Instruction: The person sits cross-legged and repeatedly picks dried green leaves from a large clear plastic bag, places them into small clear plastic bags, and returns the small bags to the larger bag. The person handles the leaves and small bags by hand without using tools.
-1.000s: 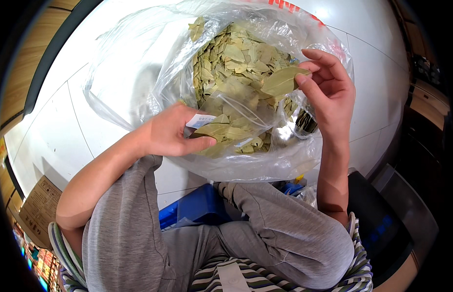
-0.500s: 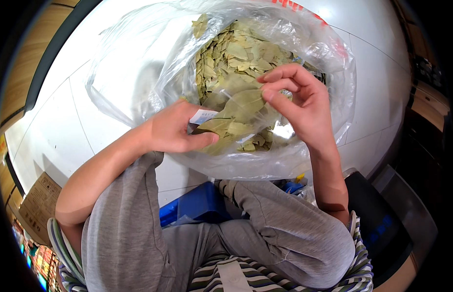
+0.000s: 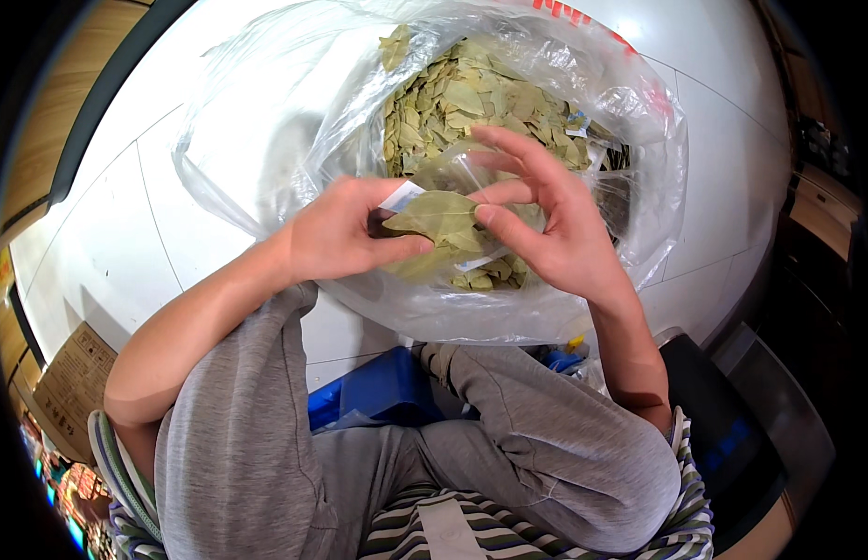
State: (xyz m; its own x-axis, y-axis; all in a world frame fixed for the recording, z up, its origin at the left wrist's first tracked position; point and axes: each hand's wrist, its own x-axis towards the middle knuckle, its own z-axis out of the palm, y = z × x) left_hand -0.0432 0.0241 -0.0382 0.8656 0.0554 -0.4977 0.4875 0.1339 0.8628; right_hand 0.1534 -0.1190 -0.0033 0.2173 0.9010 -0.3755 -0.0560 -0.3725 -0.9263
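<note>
My left hand is closed on a small clear plastic bag that has a white label and dried leaves inside. Between the thumb and fingertips of my right hand is the tip of a broad, olive-green bay leaf. This leaf lies across the small bag, close to my left thumb. Beneath both hands a big clear plastic sack is spread open, with a heap of dried bay leaves in it. My left fingertips are hidden behind the small bag.
One loose leaf clings to the sack's far left side. Dark packets lie at the heap's right edge. Near my legs are a blue plastic bin and a black stool. A cardboard box stands at left on the white tiles.
My right hand has moved left and slightly down with the leaf, nearer my left hand. The leaf now lies flatter over the small bag. My left hand has shifted slightly.
</note>
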